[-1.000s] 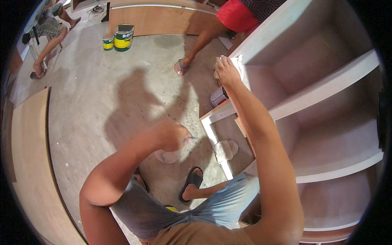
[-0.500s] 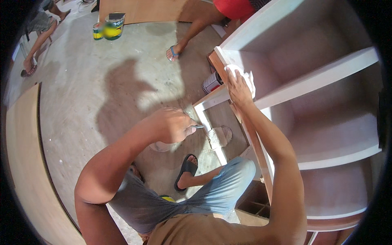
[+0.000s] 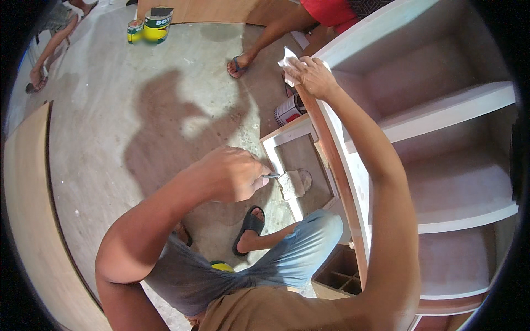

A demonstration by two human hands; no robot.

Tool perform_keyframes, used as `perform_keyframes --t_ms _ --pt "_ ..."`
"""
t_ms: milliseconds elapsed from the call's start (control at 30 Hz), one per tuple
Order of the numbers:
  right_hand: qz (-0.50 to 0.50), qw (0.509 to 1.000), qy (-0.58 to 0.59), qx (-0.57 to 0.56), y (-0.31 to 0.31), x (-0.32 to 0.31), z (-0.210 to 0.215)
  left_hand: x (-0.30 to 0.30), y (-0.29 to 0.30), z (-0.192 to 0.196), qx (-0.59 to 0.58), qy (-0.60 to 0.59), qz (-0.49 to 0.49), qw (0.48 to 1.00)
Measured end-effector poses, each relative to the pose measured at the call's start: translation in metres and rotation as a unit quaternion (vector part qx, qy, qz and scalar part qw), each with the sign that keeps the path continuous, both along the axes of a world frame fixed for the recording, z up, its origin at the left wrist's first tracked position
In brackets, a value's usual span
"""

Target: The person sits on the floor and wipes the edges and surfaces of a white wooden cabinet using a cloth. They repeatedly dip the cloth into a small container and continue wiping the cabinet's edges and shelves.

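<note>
Over at the left a curved wooden panel (image 3: 25, 220) lies along the concrete floor (image 3: 138, 110), and farther back two paint cans (image 3: 149, 26) stand together near a plywood board. In the middle, the person's left hand (image 3: 234, 174) is clenched around the handle of a putty knife (image 3: 284, 182); its pale, putty-smeared blade rests against the white front frame (image 3: 279, 160) of the shelf unit, low down near the floor. Below the hand, one foot in a black sandal (image 3: 249, 226) is planted on the concrete. Just past the frame a red-and-white can (image 3: 290, 110) lies on its side. Higher up to the right, the right hand (image 3: 312, 77) grips a crumpled white rag (image 3: 287, 60), pressed onto the top edge of the unit's upright side panel (image 3: 337, 165). White shelves (image 3: 441, 118) run off to the right. Another person's sandalled foot (image 3: 238, 66) stands just behind the rag.
</note>
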State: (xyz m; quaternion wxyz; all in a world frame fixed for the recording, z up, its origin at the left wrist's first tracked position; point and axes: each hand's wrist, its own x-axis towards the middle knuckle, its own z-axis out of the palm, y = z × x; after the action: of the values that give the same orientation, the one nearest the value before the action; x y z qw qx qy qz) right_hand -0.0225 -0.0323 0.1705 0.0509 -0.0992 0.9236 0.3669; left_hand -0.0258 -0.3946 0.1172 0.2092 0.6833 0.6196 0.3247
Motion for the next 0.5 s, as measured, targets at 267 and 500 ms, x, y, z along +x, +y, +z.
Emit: perform_keyframes --t_ms 267,500 --pt "-0.005 0.992 -0.004 -0.123 0.039 0.064 -0.039 0.006 0.018 -0.01 -0.009 0.029 0.01 1.0" --pt "-0.123 0.99 -0.048 -0.042 -0.026 0.201 -0.029 0.017 0.039 -0.005 -0.033 0.032 -0.018 0.999"
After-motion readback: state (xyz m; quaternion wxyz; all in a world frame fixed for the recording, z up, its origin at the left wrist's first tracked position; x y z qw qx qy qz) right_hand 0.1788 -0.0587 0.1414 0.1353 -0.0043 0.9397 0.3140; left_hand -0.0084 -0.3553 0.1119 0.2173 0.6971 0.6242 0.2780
